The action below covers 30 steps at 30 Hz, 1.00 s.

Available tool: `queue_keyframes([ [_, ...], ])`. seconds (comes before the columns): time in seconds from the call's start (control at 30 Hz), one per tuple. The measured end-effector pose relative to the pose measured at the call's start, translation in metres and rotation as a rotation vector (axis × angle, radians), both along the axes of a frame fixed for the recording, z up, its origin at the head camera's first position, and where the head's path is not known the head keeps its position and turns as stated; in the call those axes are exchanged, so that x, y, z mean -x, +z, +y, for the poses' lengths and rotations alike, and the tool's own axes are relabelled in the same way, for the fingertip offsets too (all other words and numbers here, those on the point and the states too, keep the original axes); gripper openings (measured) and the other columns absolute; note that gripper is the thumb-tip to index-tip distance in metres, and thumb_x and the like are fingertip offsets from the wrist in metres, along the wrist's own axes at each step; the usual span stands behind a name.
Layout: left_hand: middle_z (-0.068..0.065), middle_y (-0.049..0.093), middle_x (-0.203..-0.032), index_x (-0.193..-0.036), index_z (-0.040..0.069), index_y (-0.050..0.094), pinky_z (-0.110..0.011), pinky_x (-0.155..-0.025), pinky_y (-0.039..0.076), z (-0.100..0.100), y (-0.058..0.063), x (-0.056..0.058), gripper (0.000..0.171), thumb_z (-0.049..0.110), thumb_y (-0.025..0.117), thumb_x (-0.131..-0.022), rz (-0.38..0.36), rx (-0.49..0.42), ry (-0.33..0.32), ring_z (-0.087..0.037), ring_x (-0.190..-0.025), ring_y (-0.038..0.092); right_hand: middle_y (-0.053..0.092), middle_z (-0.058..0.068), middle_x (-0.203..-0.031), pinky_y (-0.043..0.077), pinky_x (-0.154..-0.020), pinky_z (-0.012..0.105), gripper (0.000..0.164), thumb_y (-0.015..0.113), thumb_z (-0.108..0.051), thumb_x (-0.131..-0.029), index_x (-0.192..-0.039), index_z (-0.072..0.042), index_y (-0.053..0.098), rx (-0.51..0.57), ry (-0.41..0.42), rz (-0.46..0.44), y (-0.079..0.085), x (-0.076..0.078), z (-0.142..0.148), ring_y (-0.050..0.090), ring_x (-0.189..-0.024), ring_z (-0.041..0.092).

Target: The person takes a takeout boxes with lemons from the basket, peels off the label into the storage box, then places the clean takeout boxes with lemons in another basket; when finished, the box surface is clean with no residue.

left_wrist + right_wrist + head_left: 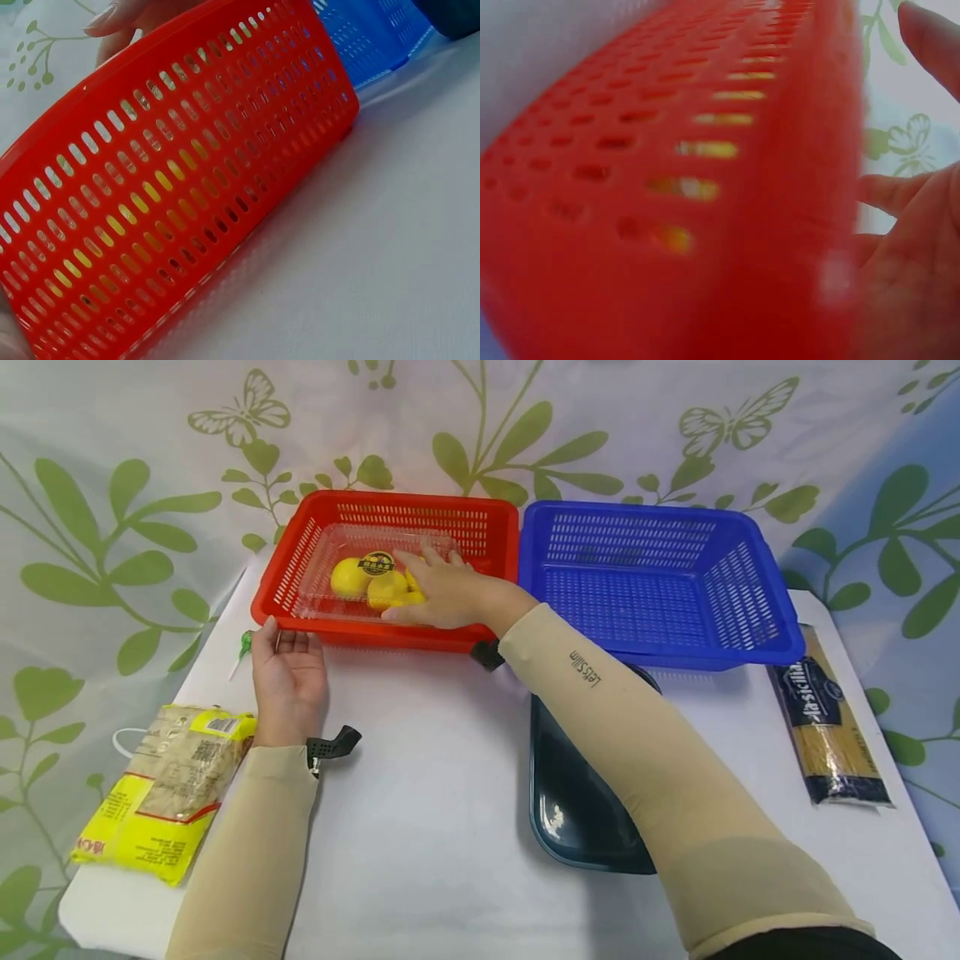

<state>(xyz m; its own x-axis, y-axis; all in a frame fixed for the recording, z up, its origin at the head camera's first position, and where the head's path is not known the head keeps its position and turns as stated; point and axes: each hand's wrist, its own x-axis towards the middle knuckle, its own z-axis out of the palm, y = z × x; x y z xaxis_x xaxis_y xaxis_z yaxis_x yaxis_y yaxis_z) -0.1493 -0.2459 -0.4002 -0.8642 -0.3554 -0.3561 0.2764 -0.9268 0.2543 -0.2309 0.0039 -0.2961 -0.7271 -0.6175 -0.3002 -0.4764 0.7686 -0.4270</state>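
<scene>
A red plastic basket [390,637] holds a clear lidded box [318,578] of yellow fruit [349,578] that look like lemons, with a round black-and-gold label on the lid. My right hand [450,593] reaches over the basket's front rim, fingers spread above the box; whether they touch the lid I cannot tell. Palm up, my left hand [291,685] is at the basket's front left corner, its fingertips against the outside below the rim. In the left wrist view, the yellow fruit shows through the slots of the basket wall [172,202].
Touching the red basket's right side is a blue basket [622,602]. A dark tray [577,793] lies partly beneath my right forearm. A yellow bag [165,793] lies at the left and a pasta packet [828,727] at the right. A small green item [245,644] lies near my left hand.
</scene>
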Motion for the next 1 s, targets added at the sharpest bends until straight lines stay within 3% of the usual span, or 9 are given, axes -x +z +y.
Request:
queue_keyframes([
  [0.17,-0.009,0.065,-0.138,-0.142,0.012,0.055,-0.035,-0.100,0.053,-0.003,0.000,-0.001,0.050,0.010,0.076,-0.097,0.020,-0.047,0.001,-0.023,-0.122,0.063,-0.017,0.012,-0.174,-0.001,-0.124,0.054,0.106,0.057,-0.071,-0.095,-0.171,-0.024,0.001,0.064,-0.081,-0.064,-0.010,0.006,-0.006,-0.012,-0.158,0.034],
  [0.33,-0.010,0.065,-0.134,-0.140,0.011,0.055,-0.034,-0.098,0.054,0.000,-0.002,0.002,0.049,0.010,0.076,-0.097,0.027,-0.042,0.008,-0.023,-0.118,0.063,-0.032,0.009,-0.169,0.025,-0.121,0.056,0.102,0.060,-0.066,-0.097,-0.170,-0.031,-0.003,0.198,-0.251,-0.144,-0.022,0.013,-0.006,0.007,-0.158,0.039],
  [0.5,-0.010,0.065,-0.134,-0.142,0.010,0.055,-0.034,-0.096,0.055,0.002,-0.005,0.003,0.049,0.011,0.076,-0.098,0.031,-0.020,0.014,-0.023,-0.118,0.063,-0.028,0.009,-0.171,0.051,-0.104,0.045,0.095,0.063,-0.054,-0.101,-0.170,-0.035,0.001,0.359,-0.384,-0.179,-0.033,0.018,-0.005,0.028,-0.153,0.042],
  [0.67,-0.010,0.065,-0.136,-0.144,0.011,0.055,-0.035,-0.097,0.055,0.001,-0.008,0.004,0.052,0.011,0.077,-0.097,0.031,-0.028,0.013,-0.023,-0.120,0.063,-0.025,0.005,-0.172,0.058,-0.089,0.036,0.094,0.064,-0.050,-0.101,-0.170,-0.037,0.001,0.408,-0.427,-0.260,-0.040,0.019,-0.003,0.030,-0.153,0.038],
  [0.7,-0.010,0.065,-0.136,-0.144,0.012,0.055,-0.035,-0.097,0.055,0.001,-0.008,0.004,0.052,0.011,0.077,-0.097,0.033,-0.032,0.013,-0.023,-0.121,0.063,-0.026,0.005,-0.172,0.058,-0.087,0.034,0.094,0.064,-0.049,-0.101,-0.170,-0.037,0.000,0.415,-0.433,-0.273,-0.041,0.018,-0.003,0.036,-0.150,0.037],
  [0.8,-0.010,0.064,-0.137,-0.145,0.011,0.054,-0.034,-0.100,0.053,0.001,-0.009,0.004,0.052,0.011,0.076,-0.098,0.051,-0.033,0.008,-0.023,-0.121,0.062,-0.026,0.007,-0.172,0.060,-0.076,0.029,0.093,0.065,-0.046,-0.102,-0.170,-0.038,0.002,0.447,-0.452,-0.295,-0.043,0.017,-0.003,0.034,-0.151,0.036],
  [0.97,-0.010,0.063,-0.140,-0.146,0.010,0.053,-0.034,-0.103,0.051,0.001,-0.010,0.004,0.053,0.012,0.075,-0.098,0.071,-0.031,0.005,-0.023,-0.124,0.061,-0.019,0.008,-0.174,0.060,-0.071,0.027,0.090,0.067,-0.041,-0.103,-0.169,-0.039,0.006,0.486,-0.473,-0.327,-0.043,0.017,-0.002,0.003,-0.159,0.031],
  [1.0,-0.010,0.063,-0.140,-0.146,0.011,0.053,-0.034,-0.103,0.051,0.001,-0.010,0.003,0.053,0.012,0.076,-0.098,0.070,-0.033,0.004,-0.023,-0.124,0.061,-0.014,0.008,-0.175,0.060,-0.072,0.027,0.090,0.067,-0.040,-0.103,-0.169,-0.039,0.006,0.491,-0.475,-0.330,-0.042,0.017,-0.002,0.004,-0.159,0.029],
])
